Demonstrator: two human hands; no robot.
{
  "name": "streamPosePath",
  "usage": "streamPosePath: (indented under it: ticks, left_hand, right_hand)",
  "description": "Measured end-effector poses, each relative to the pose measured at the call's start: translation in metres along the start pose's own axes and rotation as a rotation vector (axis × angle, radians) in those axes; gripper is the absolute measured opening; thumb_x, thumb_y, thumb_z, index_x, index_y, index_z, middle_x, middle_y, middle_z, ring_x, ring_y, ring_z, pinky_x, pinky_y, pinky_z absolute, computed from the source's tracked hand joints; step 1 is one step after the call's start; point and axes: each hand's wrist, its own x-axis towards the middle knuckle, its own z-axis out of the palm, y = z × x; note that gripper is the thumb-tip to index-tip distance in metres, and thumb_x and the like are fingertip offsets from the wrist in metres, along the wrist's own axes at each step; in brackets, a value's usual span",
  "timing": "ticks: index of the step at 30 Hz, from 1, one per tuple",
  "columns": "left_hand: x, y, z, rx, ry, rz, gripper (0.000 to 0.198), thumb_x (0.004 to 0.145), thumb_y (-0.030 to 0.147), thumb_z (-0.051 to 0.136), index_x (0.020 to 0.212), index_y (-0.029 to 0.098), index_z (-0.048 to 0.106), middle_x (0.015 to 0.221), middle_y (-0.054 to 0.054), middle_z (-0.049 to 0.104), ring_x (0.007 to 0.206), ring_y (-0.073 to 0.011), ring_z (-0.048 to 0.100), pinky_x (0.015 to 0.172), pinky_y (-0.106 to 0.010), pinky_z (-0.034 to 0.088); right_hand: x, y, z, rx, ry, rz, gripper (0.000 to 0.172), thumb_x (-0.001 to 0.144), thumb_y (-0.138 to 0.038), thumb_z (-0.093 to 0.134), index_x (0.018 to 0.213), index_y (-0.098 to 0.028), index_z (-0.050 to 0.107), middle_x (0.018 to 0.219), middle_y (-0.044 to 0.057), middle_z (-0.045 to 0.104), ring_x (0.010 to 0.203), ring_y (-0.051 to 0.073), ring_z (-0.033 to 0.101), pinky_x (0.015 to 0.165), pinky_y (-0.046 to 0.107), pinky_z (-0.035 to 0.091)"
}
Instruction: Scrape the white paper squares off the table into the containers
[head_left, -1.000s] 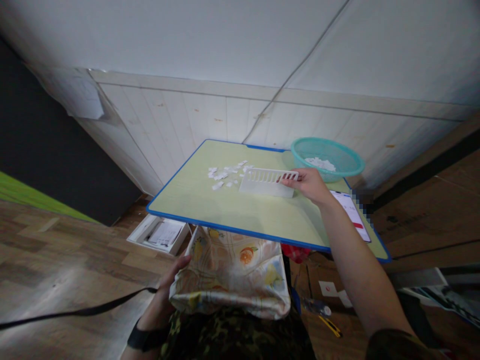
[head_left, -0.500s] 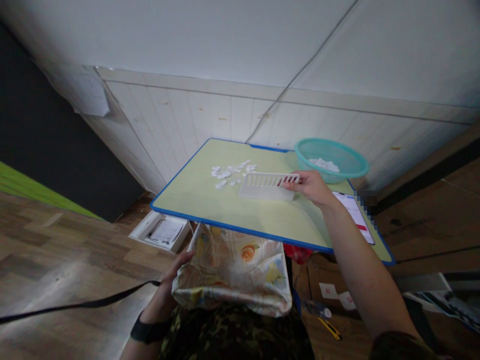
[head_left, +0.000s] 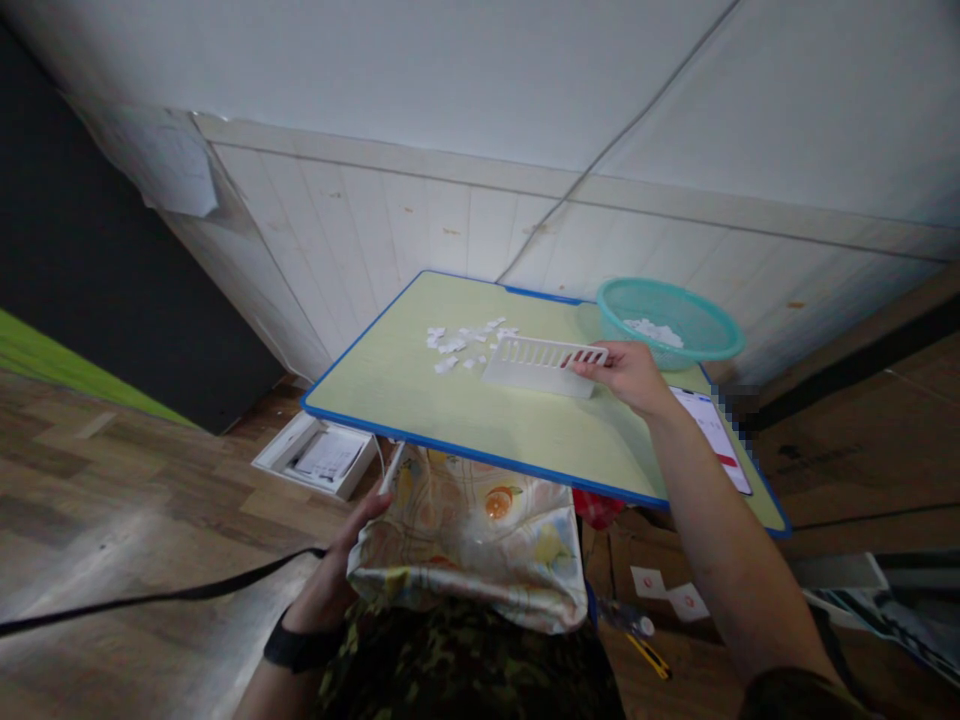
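Note:
My right hand is closed on the right end of a white slotted plastic piece, thumb on its near side. This piece stands on edge at the table, and whether its lower edge touches the top I cannot tell. Just beyond its left end, white paper scraps lie scattered. Below the table's front edge, my left hand grips the left side of a fabric-lined basket with an orange-and-lemon print, which rests at my lap. The fingers of that hand are partly hidden by the basket.
A turquoise mesh basket holding more white scraps sits at the table's back right. Near the right edge lies a phone. An open white box is on the floor at left; a yellow cutter lies low at right.
The view has shifted slightly. Held upright in my right hand, the slotted piece has moved a little away from me toward the scraps. My left hand keeps its grip on the basket.

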Motion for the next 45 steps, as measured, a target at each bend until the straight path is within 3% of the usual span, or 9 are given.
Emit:
streamPosePath:
  ticks: [5,11,17,21,28,35,41,45]
  left_hand:
    - [0.008,-0.006,-0.011,0.037,-0.037,0.009,0.022,0.076,0.025,0.074,0.097,0.017,0.075,0.071,-0.004,0.08,0.074,-0.025,0.077,0.057,-0.026,0.059]
    - [0.01,-0.003,-0.012,0.031,-0.058,-0.039,0.027,0.077,0.028,0.073,0.101,0.017,0.074,0.072,-0.004,0.081,0.066,-0.0237,0.076,0.057,-0.027,0.059]
    - [0.017,0.0,-0.011,0.035,-0.113,-0.073,0.031,0.078,0.029,0.072,0.106,0.016,0.073,0.079,-0.007,0.082,0.073,-0.0278,0.077,0.061,-0.032,0.061]
    - [0.021,0.003,-0.011,0.033,-0.161,-0.077,0.034,0.08,0.029,0.07,0.111,0.017,0.072,0.089,-0.008,0.082,0.085,-0.0291,0.076,0.067,-0.033,0.061]
    - [0.026,0.003,-0.014,-0.008,-0.271,-0.036,0.037,0.082,0.026,0.068,0.118,0.02,0.069,0.105,-0.008,0.08,0.098,-0.0279,0.073,0.076,-0.032,0.06]
    - [0.021,0.004,-0.014,-0.068,-0.147,-0.18,0.039,0.073,0.024,0.075,0.112,0.019,0.072,0.096,-0.008,0.081,0.089,-0.0316,0.076,0.064,-0.035,0.062]
    - [0.024,0.003,-0.015,0.017,-0.202,-0.059,0.037,0.079,0.028,0.07,0.115,0.018,0.071,0.105,-0.009,0.08,0.095,-0.028,0.075,0.073,-0.033,0.061]
    - [0.025,0.004,-0.014,0.037,-0.178,-0.052,0.032,0.079,0.026,0.07,0.111,0.017,0.072,0.091,-0.007,0.082,0.077,-0.0248,0.077,0.066,-0.029,0.061]
  right_hand:
    - [-0.005,-0.009,0.005,-0.031,-0.039,-0.018,0.039,0.07,-0.051,0.077,0.085,-0.015,0.076,0.075,0.005,0.073,0.063,0.017,0.063,0.056,0.027,0.047]
    - [-0.025,-0.023,0.008,-0.081,-0.1,-0.034,0.036,0.072,-0.051,0.075,0.085,-0.017,0.077,0.077,0.006,0.074,0.067,0.02,0.065,0.057,0.028,0.05]
    - [-0.049,-0.032,0.005,-0.147,0.028,-0.034,0.026,0.075,-0.045,0.075,0.087,-0.022,0.078,0.081,0.005,0.076,0.068,0.02,0.067,0.061,0.031,0.052]
    - [-0.047,-0.028,0.012,-0.169,0.111,-0.052,0.025,0.076,-0.043,0.074,0.09,-0.023,0.077,0.085,0.005,0.077,0.074,0.022,0.069,0.067,0.034,0.054]
    - [-0.042,-0.029,0.027,-0.212,0.017,-0.048,0.023,0.079,-0.041,0.072,0.092,-0.023,0.077,0.087,0.004,0.077,0.076,0.022,0.07,0.069,0.032,0.054]
    - [-0.065,-0.034,0.009,-0.275,-0.013,-0.04,0.022,0.077,-0.044,0.072,0.088,-0.026,0.078,0.086,0.004,0.077,0.075,0.023,0.071,0.069,0.035,0.057]
    - [-0.084,-0.034,0.004,-0.358,0.116,-0.055,0.017,0.079,-0.042,0.071,0.088,-0.029,0.077,0.082,0.003,0.077,0.071,0.024,0.071,0.063,0.035,0.057]
    - [-0.101,-0.042,0.006,-0.408,0.081,-0.056,0.012,0.081,-0.038,0.07,0.09,-0.033,0.076,0.085,0.001,0.078,0.074,0.024,0.073,0.065,0.035,0.057]
